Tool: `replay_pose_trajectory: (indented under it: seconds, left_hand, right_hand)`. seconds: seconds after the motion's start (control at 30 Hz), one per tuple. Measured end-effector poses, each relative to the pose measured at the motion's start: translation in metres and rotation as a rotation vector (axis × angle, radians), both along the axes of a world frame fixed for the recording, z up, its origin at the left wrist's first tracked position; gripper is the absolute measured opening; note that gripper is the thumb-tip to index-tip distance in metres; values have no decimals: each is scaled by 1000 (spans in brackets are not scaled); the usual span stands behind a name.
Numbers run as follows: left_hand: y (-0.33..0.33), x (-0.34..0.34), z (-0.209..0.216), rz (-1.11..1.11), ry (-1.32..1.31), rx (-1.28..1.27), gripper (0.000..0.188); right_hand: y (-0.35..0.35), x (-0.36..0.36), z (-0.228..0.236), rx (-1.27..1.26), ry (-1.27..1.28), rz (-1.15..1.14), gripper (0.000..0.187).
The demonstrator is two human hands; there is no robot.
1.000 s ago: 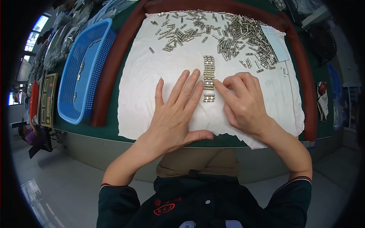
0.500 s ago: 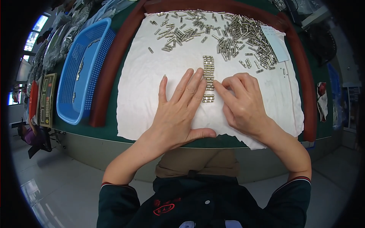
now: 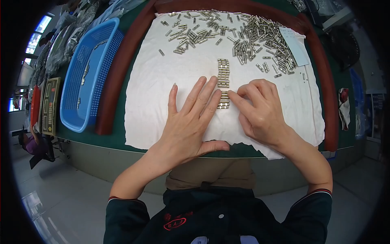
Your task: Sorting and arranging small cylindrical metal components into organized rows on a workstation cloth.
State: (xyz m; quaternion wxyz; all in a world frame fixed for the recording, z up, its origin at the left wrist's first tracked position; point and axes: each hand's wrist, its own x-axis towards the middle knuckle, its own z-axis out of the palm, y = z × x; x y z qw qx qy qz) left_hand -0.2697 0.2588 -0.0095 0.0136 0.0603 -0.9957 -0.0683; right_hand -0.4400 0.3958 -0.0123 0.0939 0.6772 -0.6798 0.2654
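A narrow column of silver metal links [image 3: 223, 73] lies upright on the white cloth [image 3: 162, 101], like a watch band, with a small gap partway down. Spread flat on the cloth to its left is my left hand [image 3: 189, 118], index fingertip at the lower section's left edge. My right hand [image 3: 262, 107] sits on the other side, with its index fingertip against the right edge of that section. Its other fingers are curled in, and whatever they may hold is hidden.
Loose silver link pieces [image 3: 191, 38] lie scattered at the back, with a dense pile [image 3: 264, 38] at back right beside a pale blue paper slip [image 3: 294, 46]. Dark red padded edging [image 3: 118, 81] borders the cloth. A blue plastic basket [image 3: 87, 77] stands on the left.
Links between my fingertips have shifted toward me and now meet the nearest piece. The gap has moved farther up the column. My left hand has slid slightly nearer.
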Motion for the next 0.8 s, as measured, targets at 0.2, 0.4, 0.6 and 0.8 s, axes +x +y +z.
replay_pose_trajectory:
  seconds: [0.2, 0.4, 0.6, 0.8]
  left_hand:
    - [1, 1, 5, -13, 80, 99, 107]
    - [-11, -4, 1, 31, 123, 137, 110]
    - [-15, -15, 0, -9, 111, 121, 109]
    - [-14, -13, 0, -17, 105, 98, 108]
  right_hand:
    - [1, -1, 0, -1, 6, 18, 45]
    - [-3, -2, 1, -8, -64, -70, 52]
    - [-6, 0, -2, 72, -53, -96, 47]
    - [-4, -1, 2, 57, -34, -69, 55]
